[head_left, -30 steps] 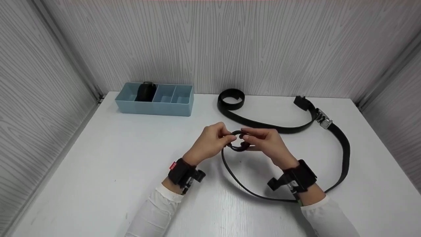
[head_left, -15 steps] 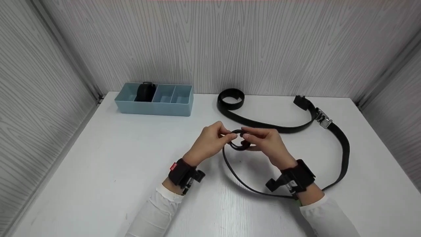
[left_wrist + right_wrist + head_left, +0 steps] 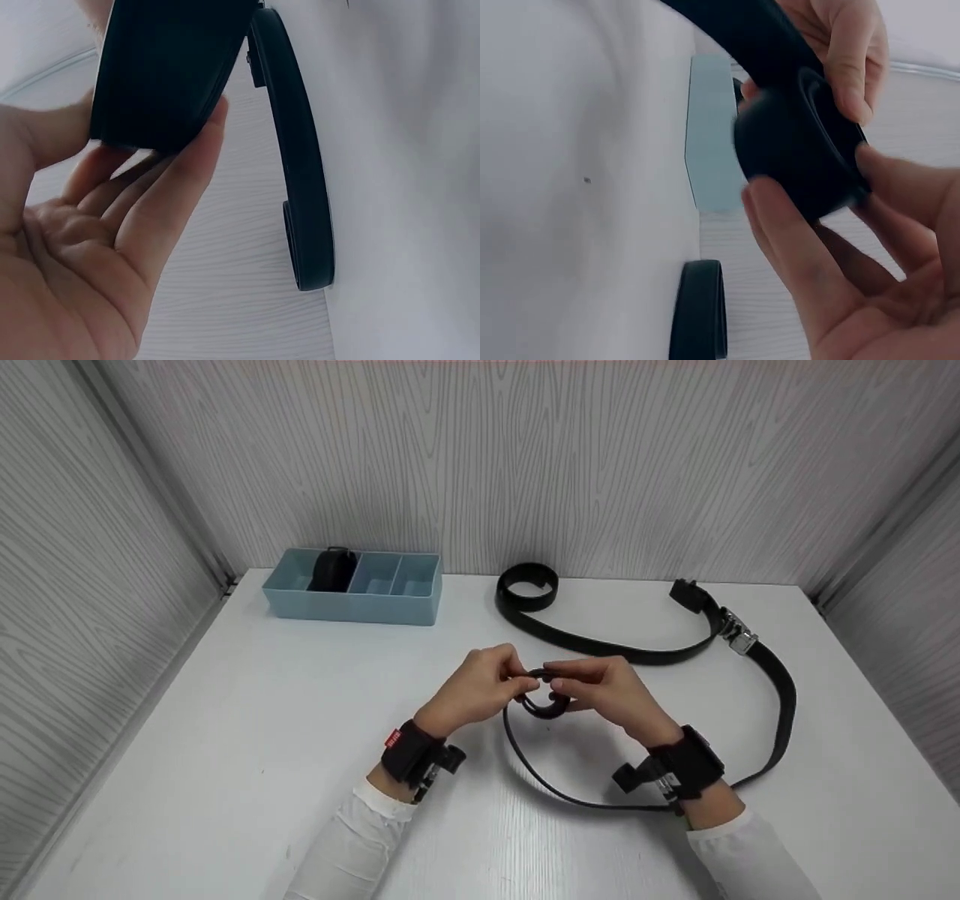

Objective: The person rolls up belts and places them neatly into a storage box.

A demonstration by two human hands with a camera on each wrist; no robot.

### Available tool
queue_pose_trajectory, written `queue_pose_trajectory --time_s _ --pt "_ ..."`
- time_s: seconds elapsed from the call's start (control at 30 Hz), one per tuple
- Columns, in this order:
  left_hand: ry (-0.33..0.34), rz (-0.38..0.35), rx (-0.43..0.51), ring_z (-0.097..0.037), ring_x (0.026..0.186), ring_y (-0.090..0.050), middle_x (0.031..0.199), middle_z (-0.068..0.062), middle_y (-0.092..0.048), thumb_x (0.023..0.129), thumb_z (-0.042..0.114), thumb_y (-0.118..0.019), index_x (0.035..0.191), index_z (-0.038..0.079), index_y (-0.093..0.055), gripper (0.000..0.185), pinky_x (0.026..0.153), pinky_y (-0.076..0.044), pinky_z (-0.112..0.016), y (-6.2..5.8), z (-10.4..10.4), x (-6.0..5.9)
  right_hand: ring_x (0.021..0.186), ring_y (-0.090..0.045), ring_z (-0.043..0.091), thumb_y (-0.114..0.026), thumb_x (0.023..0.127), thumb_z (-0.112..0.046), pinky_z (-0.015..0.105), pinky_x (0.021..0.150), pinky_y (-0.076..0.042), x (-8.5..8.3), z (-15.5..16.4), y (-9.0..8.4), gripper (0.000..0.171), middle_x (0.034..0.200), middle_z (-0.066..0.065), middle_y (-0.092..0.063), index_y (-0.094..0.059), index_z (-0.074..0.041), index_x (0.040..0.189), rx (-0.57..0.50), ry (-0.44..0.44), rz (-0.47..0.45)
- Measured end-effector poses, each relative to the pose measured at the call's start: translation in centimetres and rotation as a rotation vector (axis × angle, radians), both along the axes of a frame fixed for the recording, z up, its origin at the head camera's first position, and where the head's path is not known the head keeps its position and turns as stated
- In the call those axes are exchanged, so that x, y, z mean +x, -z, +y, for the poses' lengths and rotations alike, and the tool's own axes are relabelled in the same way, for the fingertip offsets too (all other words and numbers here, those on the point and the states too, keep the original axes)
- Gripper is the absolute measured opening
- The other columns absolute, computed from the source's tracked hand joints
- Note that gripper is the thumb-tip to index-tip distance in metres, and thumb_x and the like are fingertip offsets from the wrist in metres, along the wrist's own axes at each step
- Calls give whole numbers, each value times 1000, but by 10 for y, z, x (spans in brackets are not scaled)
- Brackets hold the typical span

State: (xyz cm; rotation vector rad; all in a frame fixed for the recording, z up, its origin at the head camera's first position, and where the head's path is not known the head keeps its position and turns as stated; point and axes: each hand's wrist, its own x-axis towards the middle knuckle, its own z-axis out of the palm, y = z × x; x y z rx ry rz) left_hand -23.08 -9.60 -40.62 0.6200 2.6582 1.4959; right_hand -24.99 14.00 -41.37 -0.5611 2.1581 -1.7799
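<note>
A long black belt (image 3: 784,712) lies on the white table (image 3: 225,735), its silver buckle (image 3: 741,639) at the far right. Its near end is rolled into a small coil (image 3: 544,701) held just above the table centre. My left hand (image 3: 487,684) pinches the coil from the left; in the left wrist view its fingers (image 3: 161,195) press the black strap (image 3: 165,71). My right hand (image 3: 600,684) grips the coil from the right; in the right wrist view the coil (image 3: 799,157) sits between thumb and fingers. A second belt (image 3: 600,645) runs across the back, one end coiled (image 3: 528,583).
A pale blue divided tray (image 3: 352,589) stands at the back left with a rolled black belt (image 3: 331,568) in its left compartment. Grey wood-grain walls close in the table at the back and both sides.
Both hands have turned the coil a little and drawn it slightly nearer. The loop of belt trailing toward me has tightened and shifted. Tray and far belt are unmoved.
</note>
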Motion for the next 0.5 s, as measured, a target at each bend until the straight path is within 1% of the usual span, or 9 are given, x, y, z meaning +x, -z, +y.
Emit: queue_pose_trajectory --time_s 0.1,0.17,0.27,0.3,0.37,0.43,0.5 --pt "24 -21 -37 -8 71 -59 84 1 -72 99 22 -74 92 9 -63 18 62 -42 -26 0 0 0 102 -74 26 -74 98 -9 37 80 -62 0 0 -1 37 124 17 -73 -69 1 133 64 -40 20" --pt "15 -28 -30 -8 69 -56 84 2 -72 99 24 -74 91 9 -62 20 61 -40 -26 0 1 0 101 -74 25 -73 98 -9 37 79 -62 1 0 -2 35 124 17 -73 -69 0 132 65 -31 18" --pt "-21 -28 31 -9 65 -52 85 1 -72 99 26 -75 90 9 -60 24 59 -38 -27 2 2 0 100 -74 23 -73 98 -8 37 80 -62 1 -2 -2 35 123 16 -73 -69 1 132 6 13 -5" --pt "-38 -26 54 -10 65 -53 87 1 -73 99 27 -75 90 10 -60 25 59 -38 -27 2 2 0 100 -75 23 -73 98 -8 38 80 -62 2 -2 -2 35 123 16 -74 -70 0 132 -20 31 -15" --pt "-74 -23 97 -11 69 -60 92 1 -74 98 30 -76 90 10 -59 27 61 -39 -27 3 3 0 99 -75 24 -73 98 -8 40 81 -61 2 -4 -1 36 122 16 -74 -68 1 133 -77 66 -33" --pt "-101 -27 139 -13 77 -69 99 0 -76 97 30 -77 92 10 -61 26 63 -43 -28 3 5 0 98 -75 24 -72 99 -8 42 83 -61 3 -5 0 38 122 19 -73 -66 3 135 -132 101 -48" --pt "-110 -32 164 -13 87 -74 103 -2 -75 96 30 -78 95 10 -61 27 67 -47 -28 4 6 0 96 -75 25 -71 99 -6 43 83 -61 3 -5 2 39 121 21 -72 -65 4 136 -173 138 -61"
